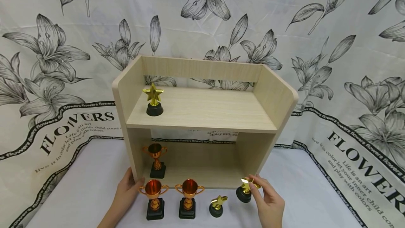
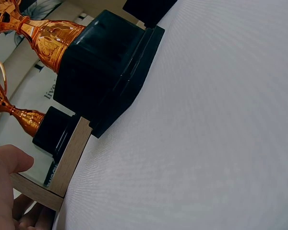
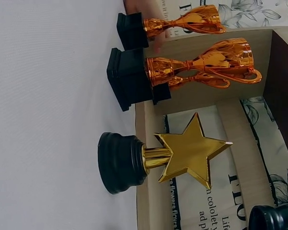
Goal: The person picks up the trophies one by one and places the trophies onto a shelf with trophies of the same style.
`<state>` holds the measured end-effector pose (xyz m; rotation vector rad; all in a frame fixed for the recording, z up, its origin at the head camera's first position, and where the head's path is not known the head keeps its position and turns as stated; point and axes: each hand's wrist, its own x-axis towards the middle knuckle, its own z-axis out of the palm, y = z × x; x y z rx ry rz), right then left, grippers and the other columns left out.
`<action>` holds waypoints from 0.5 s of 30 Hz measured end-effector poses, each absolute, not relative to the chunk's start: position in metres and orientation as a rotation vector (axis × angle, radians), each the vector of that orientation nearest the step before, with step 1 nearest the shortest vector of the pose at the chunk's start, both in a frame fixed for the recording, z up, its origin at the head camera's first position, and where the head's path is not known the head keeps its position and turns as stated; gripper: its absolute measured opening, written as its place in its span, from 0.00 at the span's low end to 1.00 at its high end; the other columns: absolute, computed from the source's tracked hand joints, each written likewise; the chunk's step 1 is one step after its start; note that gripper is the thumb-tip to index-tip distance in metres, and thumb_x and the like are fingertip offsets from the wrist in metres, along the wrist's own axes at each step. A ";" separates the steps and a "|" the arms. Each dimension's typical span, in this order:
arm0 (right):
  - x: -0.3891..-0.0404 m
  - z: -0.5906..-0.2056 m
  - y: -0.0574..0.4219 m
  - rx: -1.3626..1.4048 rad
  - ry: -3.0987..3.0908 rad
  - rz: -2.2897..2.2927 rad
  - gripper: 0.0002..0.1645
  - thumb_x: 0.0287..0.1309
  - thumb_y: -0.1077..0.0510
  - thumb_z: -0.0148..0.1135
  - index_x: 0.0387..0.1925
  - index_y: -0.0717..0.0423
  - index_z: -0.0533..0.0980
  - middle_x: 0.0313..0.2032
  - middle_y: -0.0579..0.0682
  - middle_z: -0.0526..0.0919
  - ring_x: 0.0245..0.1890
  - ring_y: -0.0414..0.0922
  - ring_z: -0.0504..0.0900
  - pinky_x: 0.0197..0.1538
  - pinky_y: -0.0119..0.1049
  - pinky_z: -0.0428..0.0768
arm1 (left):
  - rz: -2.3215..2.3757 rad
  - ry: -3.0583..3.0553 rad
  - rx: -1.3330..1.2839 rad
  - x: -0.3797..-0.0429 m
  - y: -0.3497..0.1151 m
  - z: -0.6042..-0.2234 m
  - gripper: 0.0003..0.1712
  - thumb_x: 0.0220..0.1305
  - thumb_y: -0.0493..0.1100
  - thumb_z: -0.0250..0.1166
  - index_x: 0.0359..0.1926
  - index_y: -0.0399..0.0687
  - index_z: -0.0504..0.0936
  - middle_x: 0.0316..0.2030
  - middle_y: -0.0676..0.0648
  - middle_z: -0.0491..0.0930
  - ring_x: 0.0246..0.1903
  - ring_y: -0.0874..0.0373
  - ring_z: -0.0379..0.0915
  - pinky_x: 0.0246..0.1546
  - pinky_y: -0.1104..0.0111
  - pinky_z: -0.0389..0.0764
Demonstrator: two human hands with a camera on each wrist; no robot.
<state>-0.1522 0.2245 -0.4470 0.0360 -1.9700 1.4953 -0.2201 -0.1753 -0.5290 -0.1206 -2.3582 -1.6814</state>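
My left hand [image 1: 127, 190] grips the lower front edge of the left side panel of a pale wooden shelf [image 1: 202, 110]; in the left wrist view the thumb [image 2: 17, 158] lies on one side of the panel, the fingers on the other. With my right hand [image 1: 268, 198] I pinch the gold star of a star trophy [image 1: 244, 195], its black round base held off the table near the shelf's right front. Left of it another star trophy [image 1: 216, 208] stands on the table. Two orange-gold cup trophies [image 1: 187, 208] [image 1: 155, 210] stand further left.
A star trophy [image 1: 154, 104] stands at the left of the upper shelf board. Below it, a cup trophy [image 1: 157, 166] stands at the left of the lower compartment. White cloth [image 1: 85, 189] covers the table, and a flower-printed curtain [image 1: 202, 31] hangs behind.
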 end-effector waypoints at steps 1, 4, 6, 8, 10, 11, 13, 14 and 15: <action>-0.152 -0.446 0.224 0.040 -1.960 1.506 0.15 0.53 0.72 0.63 0.44 0.62 0.80 0.41 0.52 0.84 0.49 0.39 0.77 0.58 0.22 0.68 | -1.680 -2.362 -0.116 -0.220 -0.175 -0.529 0.33 0.64 0.41 0.61 0.67 0.40 0.58 0.61 0.32 0.66 0.59 0.37 0.65 0.56 0.48 0.69; -0.151 -0.445 0.224 0.033 -1.955 1.509 0.15 0.53 0.72 0.62 0.44 0.63 0.80 0.41 0.52 0.84 0.49 0.39 0.77 0.58 0.22 0.68 | -1.669 -2.374 -0.106 -0.219 -0.175 -0.528 0.33 0.64 0.40 0.60 0.67 0.40 0.59 0.61 0.32 0.66 0.59 0.37 0.65 0.56 0.48 0.68; -0.151 -0.443 0.223 0.017 -1.955 1.510 0.15 0.53 0.73 0.62 0.44 0.63 0.80 0.42 0.53 0.84 0.49 0.40 0.77 0.57 0.22 0.69 | -1.659 -2.377 -0.105 -0.220 -0.174 -0.528 0.33 0.64 0.40 0.61 0.67 0.40 0.59 0.61 0.32 0.66 0.60 0.36 0.64 0.56 0.47 0.68; -0.150 -0.440 0.222 -0.012 -1.966 1.512 0.15 0.53 0.71 0.62 0.44 0.62 0.80 0.42 0.52 0.84 0.49 0.39 0.77 0.57 0.22 0.69 | -1.654 -2.384 -0.095 -0.220 -0.174 -0.529 0.33 0.64 0.41 0.61 0.67 0.41 0.59 0.61 0.32 0.65 0.60 0.36 0.64 0.56 0.46 0.68; -0.150 -0.438 0.222 -0.013 -1.958 1.531 0.14 0.54 0.71 0.62 0.44 0.63 0.80 0.42 0.53 0.84 0.49 0.39 0.77 0.57 0.22 0.68 | -1.652 -2.391 -0.086 -0.221 -0.175 -0.530 0.33 0.64 0.41 0.60 0.67 0.41 0.58 0.62 0.32 0.65 0.60 0.36 0.63 0.56 0.45 0.68; -0.150 -0.438 0.222 0.012 -1.946 1.544 0.14 0.53 0.72 0.62 0.44 0.65 0.80 0.42 0.55 0.83 0.49 0.41 0.77 0.58 0.23 0.68 | -1.652 -2.396 -0.083 -0.221 -0.175 -0.530 0.33 0.64 0.42 0.60 0.67 0.42 0.58 0.62 0.32 0.65 0.60 0.36 0.63 0.56 0.45 0.68; -0.150 -0.437 0.222 0.050 -1.935 1.548 0.14 0.53 0.72 0.62 0.44 0.66 0.79 0.42 0.56 0.83 0.50 0.41 0.77 0.59 0.23 0.67 | -1.657 -2.401 -0.074 -0.222 -0.176 -0.531 0.34 0.64 0.42 0.60 0.67 0.42 0.57 0.62 0.33 0.64 0.61 0.36 0.63 0.56 0.45 0.67; -0.151 -0.437 0.222 0.067 -1.928 1.544 0.15 0.53 0.72 0.62 0.44 0.66 0.79 0.41 0.55 0.83 0.49 0.40 0.77 0.59 0.23 0.67 | -1.657 -2.402 -0.077 -0.222 -0.176 -0.531 0.34 0.64 0.43 0.60 0.67 0.42 0.57 0.63 0.32 0.64 0.61 0.36 0.62 0.56 0.45 0.67; -0.152 -0.437 0.222 0.100 -1.913 1.544 0.14 0.53 0.73 0.62 0.44 0.67 0.79 0.41 0.56 0.83 0.49 0.41 0.77 0.59 0.23 0.67 | -1.660 -2.402 -0.076 -0.222 -0.176 -0.531 0.34 0.64 0.43 0.60 0.68 0.42 0.57 0.63 0.32 0.64 0.61 0.36 0.62 0.56 0.44 0.67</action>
